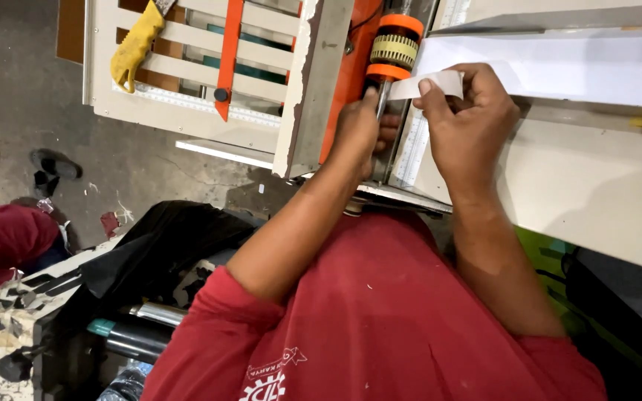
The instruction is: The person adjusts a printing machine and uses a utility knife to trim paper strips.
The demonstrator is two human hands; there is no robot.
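Paper strip was pinched between my right hand's fingers beside the orange roller; my left hand gripped the metal rod beneath it.

Both your bare forearms reach forward, close together; your left hand is curled tight, your right hand pinching with thumb and fingers.

yellow-handled knife lying on the cream slatted frame | orange bar crossing its slats | dark sandal out on the grey floor | black sheet draped low left | chrome roller underneath
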